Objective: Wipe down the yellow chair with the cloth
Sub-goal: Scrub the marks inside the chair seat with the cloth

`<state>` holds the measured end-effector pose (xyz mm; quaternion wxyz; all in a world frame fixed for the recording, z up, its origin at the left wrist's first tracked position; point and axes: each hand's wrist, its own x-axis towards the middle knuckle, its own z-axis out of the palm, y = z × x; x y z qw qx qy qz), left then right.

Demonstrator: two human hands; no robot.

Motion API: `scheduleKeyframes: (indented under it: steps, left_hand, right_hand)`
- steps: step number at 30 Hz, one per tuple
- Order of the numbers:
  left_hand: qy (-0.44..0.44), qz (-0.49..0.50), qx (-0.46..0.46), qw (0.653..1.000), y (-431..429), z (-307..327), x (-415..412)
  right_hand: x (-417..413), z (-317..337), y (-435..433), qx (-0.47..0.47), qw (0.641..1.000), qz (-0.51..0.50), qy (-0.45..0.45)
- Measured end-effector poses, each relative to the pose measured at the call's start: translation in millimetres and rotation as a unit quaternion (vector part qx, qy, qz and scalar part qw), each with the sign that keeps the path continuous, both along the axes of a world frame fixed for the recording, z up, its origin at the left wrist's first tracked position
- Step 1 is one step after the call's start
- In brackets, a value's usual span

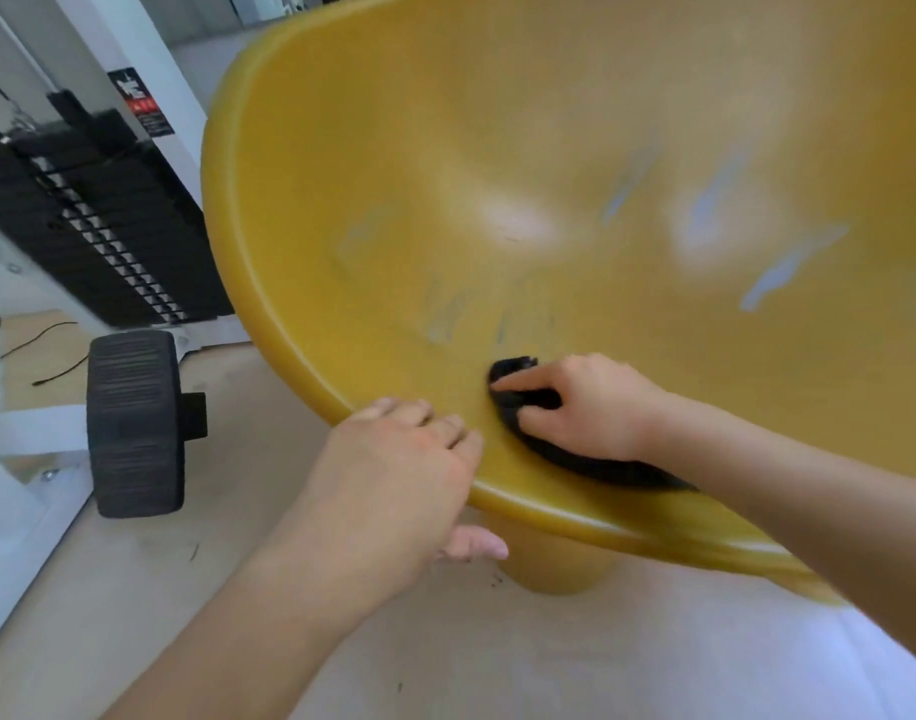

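The yellow chair (523, 163) fills most of the view, a glossy bowl-shaped shell on a round yellow pedestal, with pale streaks and dark scuffs inside. My left hand (393, 480) grips the chair's near rim, fingers over the top and thumb underneath. My right hand (586, 407) presses a black cloth (575, 457) flat against the inner surface just inside the near rim. Part of the cloth is hidden under that hand and forearm.
A white gym machine frame with a black weight stack (97, 220) stands at the left. A black foam roller pad (134, 423) juts out beside the chair. A thin black cable (56, 366) lies on the pale floor.
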<state>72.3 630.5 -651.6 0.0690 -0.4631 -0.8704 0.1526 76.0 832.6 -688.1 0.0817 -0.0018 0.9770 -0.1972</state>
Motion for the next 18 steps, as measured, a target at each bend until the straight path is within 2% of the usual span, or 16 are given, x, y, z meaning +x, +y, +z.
scheduleKeyframes:
  steps: [2, 4, 5, 7, 9, 11, 12, 13, 15, 16, 18]
  left_hand:
    - [0.015, -0.022, -0.001, 1.000, 1, -7, -4]
    - [0.024, -0.048, 0.009, 0.999, 1, -11, -6]
    - [0.026, -0.055, -0.002, 0.998, 2, -11, -7]
    - [0.035, -0.081, -0.035, 0.995, 5, -9, -10]
    - [0.042, -0.109, -0.057, 0.991, 8, -2, -8]
    - [0.043, -0.143, -0.067, 0.987, 7, 1, -5]
    - [0.041, -0.151, -0.072, 0.985, 5, 1, -2]
    - [0.042, -0.162, -0.069, 0.983, 3, 1, 3]
    - [0.038, -0.182, -0.061, 0.981, 0, 1, 16]
    - [0.037, -0.182, -0.066, 0.980, 0, -1, 21]
    - [0.011, -0.154, -0.073, 0.985, 2, 2, 29]
  right_hand:
    - [37, -4, 54, 0.100, 0.988, -0.092, -0.067]
    - [47, -1, 80, 0.119, 0.975, -0.162, -0.093]
    - [42, -1, 79, 0.119, 0.976, -0.165, -0.083]
    - [19, -2, 44, 0.081, 0.989, -0.119, -0.027]
    - [-4, 1, -15, -0.027, 0.998, -0.039, 0.039]
    - [-13, 7, -48, -0.107, 0.993, 0.022, 0.050]
    - [-10, 6, -44, -0.092, 0.994, 0.031, 0.039]
    - [-4, 0, -25, -0.038, 0.999, 0.023, 0.010]
    - [14, -16, 36, 0.087, 0.992, -0.073, -0.051]
    - [20, -20, 65, 0.125, 0.982, -0.133, -0.053]
    - [12, -25, 93, 0.131, 0.971, -0.197, -0.034]
